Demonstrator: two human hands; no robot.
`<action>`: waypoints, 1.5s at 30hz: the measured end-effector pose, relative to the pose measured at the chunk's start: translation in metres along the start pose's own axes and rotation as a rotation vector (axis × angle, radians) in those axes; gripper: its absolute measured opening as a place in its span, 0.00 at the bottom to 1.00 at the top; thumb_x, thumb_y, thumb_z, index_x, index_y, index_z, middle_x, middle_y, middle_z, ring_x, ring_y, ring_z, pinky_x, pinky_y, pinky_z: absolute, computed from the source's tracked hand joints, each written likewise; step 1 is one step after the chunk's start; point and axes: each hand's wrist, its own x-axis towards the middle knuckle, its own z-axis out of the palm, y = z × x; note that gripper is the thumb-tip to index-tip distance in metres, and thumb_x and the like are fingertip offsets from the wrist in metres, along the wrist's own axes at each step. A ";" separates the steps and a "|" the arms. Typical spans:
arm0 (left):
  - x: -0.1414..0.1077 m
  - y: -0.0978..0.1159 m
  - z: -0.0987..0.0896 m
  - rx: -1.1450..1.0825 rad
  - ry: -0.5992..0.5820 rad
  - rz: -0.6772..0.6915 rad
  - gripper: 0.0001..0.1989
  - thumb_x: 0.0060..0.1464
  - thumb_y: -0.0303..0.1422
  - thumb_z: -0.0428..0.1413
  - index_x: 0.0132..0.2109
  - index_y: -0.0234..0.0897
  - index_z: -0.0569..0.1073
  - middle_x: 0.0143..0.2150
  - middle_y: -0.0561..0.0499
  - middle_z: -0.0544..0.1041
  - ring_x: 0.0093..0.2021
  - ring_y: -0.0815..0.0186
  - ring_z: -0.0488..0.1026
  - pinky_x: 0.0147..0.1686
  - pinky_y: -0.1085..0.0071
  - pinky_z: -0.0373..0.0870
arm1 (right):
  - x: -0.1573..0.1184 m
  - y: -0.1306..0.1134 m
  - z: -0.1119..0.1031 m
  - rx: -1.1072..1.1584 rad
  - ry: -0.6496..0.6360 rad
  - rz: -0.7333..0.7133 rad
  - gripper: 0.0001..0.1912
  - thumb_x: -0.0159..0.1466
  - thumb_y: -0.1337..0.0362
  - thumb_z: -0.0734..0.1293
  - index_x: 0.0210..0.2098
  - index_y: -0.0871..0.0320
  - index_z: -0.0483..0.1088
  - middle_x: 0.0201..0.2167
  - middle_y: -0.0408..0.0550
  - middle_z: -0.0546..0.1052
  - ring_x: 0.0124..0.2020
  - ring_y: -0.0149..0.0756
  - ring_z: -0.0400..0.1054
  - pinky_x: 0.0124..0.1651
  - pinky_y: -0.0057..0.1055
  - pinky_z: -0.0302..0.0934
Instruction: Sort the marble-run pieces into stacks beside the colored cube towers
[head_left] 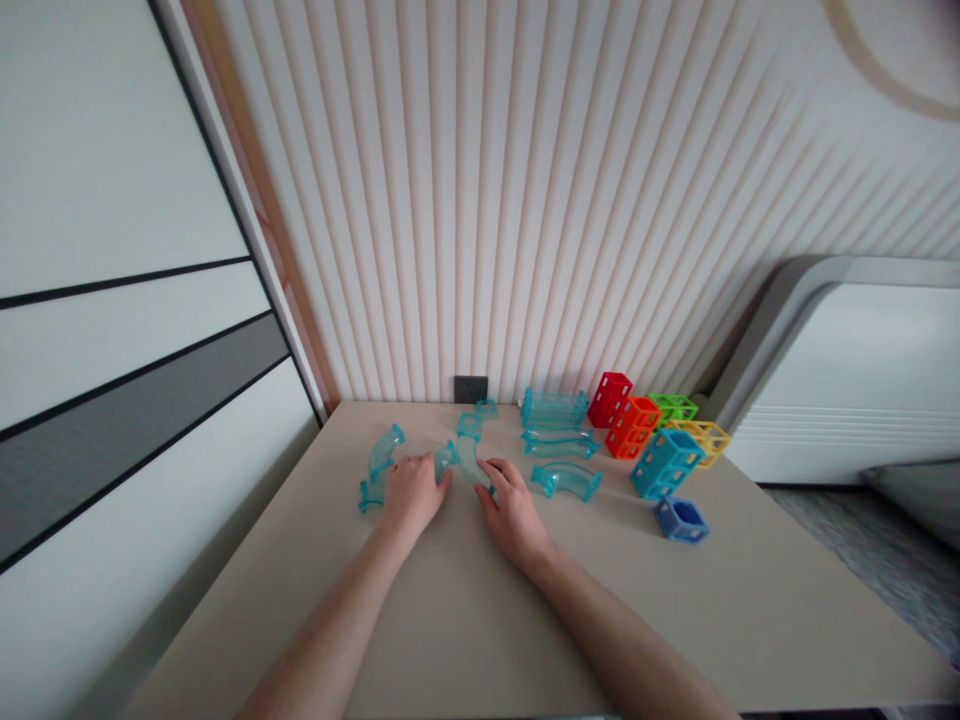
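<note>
My left hand (414,490) is closed, its fingers curled over a clear blue tube piece (445,459) whose end shows beyond the thumb. Part of that piece is hidden under the hand. Another blue end (370,495) sticks out on the hand's left; I cannot tell whether it belongs to the same piece. My right hand (514,508) grips the near end of a curved clear blue tube (469,458) between thumb and fingers. At that tube's far end sits a small blue connector (469,425). A loose curved tube (384,450) lies just behind my left hand.
To the right lie a curved tube (568,480), wavy tubes (559,443) and straight tubes (555,408). Beyond them stand red (610,400), orange (632,427), green (675,408), yellow (709,440), light blue (666,463) and dark blue (682,520) frame blocks. A ribbed wall (450,200) bounds the table (465,620).
</note>
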 end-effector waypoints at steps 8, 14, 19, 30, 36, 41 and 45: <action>-0.001 0.003 0.000 -0.008 -0.024 0.003 0.11 0.57 0.32 0.54 0.44 0.31 0.75 0.42 0.37 0.80 0.47 0.49 0.76 0.44 0.58 0.70 | 0.001 -0.002 -0.002 -0.097 0.012 0.030 0.20 0.66 0.69 0.63 0.57 0.54 0.70 0.50 0.55 0.73 0.52 0.45 0.68 0.57 0.43 0.65; -0.002 0.003 0.008 -0.027 -0.035 0.030 0.10 0.56 0.26 0.53 0.44 0.33 0.75 0.43 0.39 0.79 0.48 0.51 0.75 0.45 0.59 0.69 | 0.004 -0.005 -0.007 -0.252 -0.029 0.168 0.21 0.66 0.69 0.62 0.58 0.57 0.69 0.51 0.55 0.74 0.54 0.44 0.69 0.59 0.39 0.63; -0.004 0.002 0.012 -0.065 -0.015 0.075 0.09 0.58 0.28 0.55 0.45 0.33 0.76 0.44 0.39 0.78 0.49 0.50 0.74 0.47 0.59 0.69 | 0.005 -0.006 -0.010 -0.330 -0.085 0.250 0.21 0.66 0.69 0.62 0.58 0.58 0.69 0.53 0.56 0.74 0.55 0.45 0.69 0.58 0.36 0.63; 0.008 -0.024 0.007 -0.383 0.575 0.036 0.19 0.64 0.33 0.51 0.58 0.29 0.68 0.51 0.35 0.74 0.53 0.51 0.70 0.54 0.56 0.68 | 0.009 -0.002 -0.001 -0.440 -0.156 0.187 0.19 0.66 0.70 0.63 0.56 0.55 0.70 0.51 0.54 0.76 0.53 0.46 0.71 0.53 0.39 0.63; 0.011 -0.049 -0.011 -0.574 0.918 -0.104 0.21 0.64 0.35 0.50 0.60 0.30 0.67 0.54 0.34 0.70 0.57 0.51 0.67 0.58 0.54 0.65 | 0.016 -0.002 0.005 -0.459 -0.161 0.137 0.18 0.66 0.68 0.64 0.55 0.56 0.70 0.54 0.58 0.74 0.55 0.50 0.68 0.57 0.45 0.62; 0.011 -0.052 -0.012 -0.657 0.986 -0.168 0.20 0.63 0.37 0.51 0.58 0.30 0.68 0.52 0.34 0.71 0.56 0.52 0.68 0.57 0.55 0.66 | 0.003 -0.033 0.018 -0.406 -0.213 -0.178 0.23 0.67 0.61 0.65 0.61 0.56 0.66 0.62 0.59 0.67 0.64 0.52 0.58 0.64 0.49 0.54; 0.011 -0.052 -0.008 -0.764 1.017 -0.215 0.21 0.63 0.38 0.52 0.59 0.33 0.66 0.54 0.35 0.70 0.54 0.55 0.71 0.52 0.59 0.70 | -0.006 -0.063 0.034 -0.271 -0.399 -0.427 0.26 0.69 0.52 0.63 0.63 0.54 0.63 0.65 0.57 0.64 0.65 0.48 0.57 0.64 0.44 0.54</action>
